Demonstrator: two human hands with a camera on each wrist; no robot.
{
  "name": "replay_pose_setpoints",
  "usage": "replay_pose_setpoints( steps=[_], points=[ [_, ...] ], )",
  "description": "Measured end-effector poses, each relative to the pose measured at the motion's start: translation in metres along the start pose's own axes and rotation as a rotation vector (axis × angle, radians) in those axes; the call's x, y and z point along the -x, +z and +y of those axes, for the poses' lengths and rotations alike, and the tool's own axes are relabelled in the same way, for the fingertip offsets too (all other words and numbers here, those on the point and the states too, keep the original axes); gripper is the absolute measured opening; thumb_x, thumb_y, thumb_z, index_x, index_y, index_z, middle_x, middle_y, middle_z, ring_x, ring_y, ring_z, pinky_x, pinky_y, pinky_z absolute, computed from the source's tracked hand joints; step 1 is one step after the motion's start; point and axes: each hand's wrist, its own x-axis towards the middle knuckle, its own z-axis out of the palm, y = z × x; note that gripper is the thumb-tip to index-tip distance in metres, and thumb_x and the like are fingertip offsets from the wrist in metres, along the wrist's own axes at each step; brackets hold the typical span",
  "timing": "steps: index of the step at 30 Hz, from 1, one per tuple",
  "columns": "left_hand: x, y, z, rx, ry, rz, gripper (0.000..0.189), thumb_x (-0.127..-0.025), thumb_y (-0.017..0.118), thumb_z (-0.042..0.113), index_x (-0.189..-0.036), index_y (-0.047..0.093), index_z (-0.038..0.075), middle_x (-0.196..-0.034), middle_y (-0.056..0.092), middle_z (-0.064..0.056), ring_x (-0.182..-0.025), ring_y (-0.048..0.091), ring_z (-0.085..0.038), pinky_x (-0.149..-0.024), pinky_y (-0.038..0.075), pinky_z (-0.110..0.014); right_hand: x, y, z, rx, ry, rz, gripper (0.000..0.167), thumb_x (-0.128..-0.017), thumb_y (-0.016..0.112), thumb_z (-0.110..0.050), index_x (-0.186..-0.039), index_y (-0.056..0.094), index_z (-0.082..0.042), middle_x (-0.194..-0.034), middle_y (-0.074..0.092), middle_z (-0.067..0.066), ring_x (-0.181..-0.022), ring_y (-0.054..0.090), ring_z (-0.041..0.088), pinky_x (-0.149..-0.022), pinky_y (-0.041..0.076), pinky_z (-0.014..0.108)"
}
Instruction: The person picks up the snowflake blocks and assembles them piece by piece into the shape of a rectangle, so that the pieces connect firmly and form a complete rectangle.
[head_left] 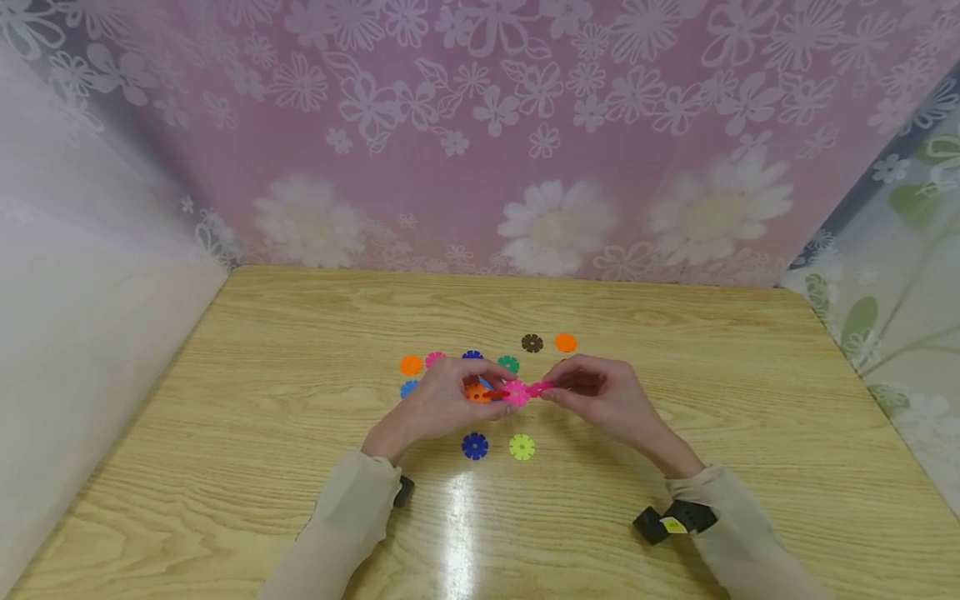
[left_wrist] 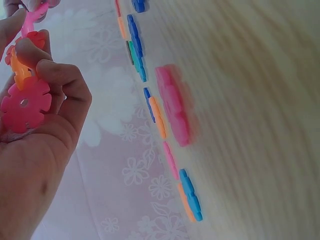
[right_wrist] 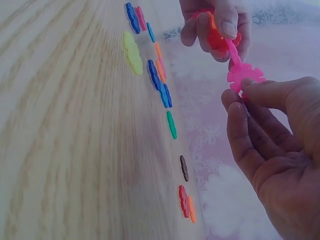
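Above the table, both hands hold a chain of interlocking notched plastic discs. My left hand (head_left: 435,404) pinches it around an orange disc (head_left: 477,393) and a pink disc (head_left: 516,393). In the left wrist view, a pinkish-red disc (left_wrist: 24,106) hangs at the chain's near end, beside the palm. Between thumb and fingertips, my right hand (head_left: 611,398) pinches another pink disc (right_wrist: 245,75) at the chain's right end. The two pink discs join at an angle, edge into edge. Fingers partly hide the middle of the chain.
Loose discs lie flat on the wooden table (head_left: 300,325): dark blue (head_left: 475,446) and yellow-green (head_left: 522,447) in front of the hands, brown (head_left: 532,342), orange (head_left: 566,342) and green (head_left: 509,364) behind. A further orange disc (head_left: 411,365) is at the left. A floral curtain (head_left: 450,167) borders the back.
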Motion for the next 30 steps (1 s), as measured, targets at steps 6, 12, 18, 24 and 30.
replay_pose_setpoints(
  steps=[6, 12, 18, 24, 30],
  points=[
    [-0.0003, -0.0001, 0.0001, -0.003, 0.001, -0.002, 0.036, -0.088, 0.083, 0.029, -0.122, 0.074, 0.023, -0.098, 0.072, 0.009, -0.074, 0.063, -0.015, -0.065, 0.053, -0.026, -0.0005, 0.0032, -0.0022, -0.008, 0.003, 0.007, 0.014, -0.088, 0.077, 0.002, -0.099, 0.075, -0.006, -0.095, 0.077, 0.013, -0.082, 0.073, 0.008, -0.072, 0.061, 0.023],
    [-0.0007, -0.0012, -0.0002, 0.009, -0.015, -0.005, 0.037, -0.088, 0.083, 0.028, -0.123, 0.074, 0.023, -0.099, 0.073, 0.009, -0.074, 0.066, -0.014, -0.065, 0.054, -0.027, -0.0006, 0.004, -0.0028, -0.016, 0.001, 0.014, 0.014, -0.088, 0.076, 0.003, -0.098, 0.076, -0.006, -0.094, 0.076, 0.012, -0.077, 0.071, 0.009, -0.069, 0.06, 0.023],
    [-0.0006, -0.0015, -0.0012, 0.031, -0.016, -0.013, 0.036, -0.088, 0.083, 0.027, -0.123, 0.074, 0.023, -0.1, 0.073, 0.008, -0.073, 0.067, -0.013, -0.064, 0.054, -0.027, -0.0001, 0.0044, -0.003, -0.016, -0.014, 0.026, 0.014, -0.089, 0.074, 0.005, -0.097, 0.076, -0.006, -0.092, 0.076, 0.012, -0.075, 0.071, 0.013, -0.067, 0.059, 0.023],
    [-0.0012, -0.0008, -0.002, 0.06, -0.003, -0.015, 0.035, -0.088, 0.083, 0.024, -0.122, 0.076, 0.02, -0.099, 0.076, 0.007, -0.073, 0.069, -0.017, -0.058, 0.049, -0.024, 0.0, 0.007, 0.0003, -0.038, -0.056, 0.052, 0.014, -0.088, 0.075, 0.006, -0.097, 0.076, -0.005, -0.089, 0.075, 0.016, -0.071, 0.069, 0.025, -0.064, 0.058, 0.023],
    [-0.0018, 0.0, -0.0015, 0.074, -0.024, -0.009, 0.036, -0.088, 0.083, 0.027, -0.123, 0.076, 0.022, -0.108, 0.077, 0.005, -0.073, 0.06, -0.013, -0.056, 0.045, -0.022, -0.0005, 0.0085, 0.002, -0.054, -0.108, 0.077, 0.017, -0.086, 0.074, 0.011, -0.096, 0.077, -0.004, -0.088, 0.074, 0.014, -0.07, 0.069, 0.024, -0.063, 0.058, 0.023]
  ],
)
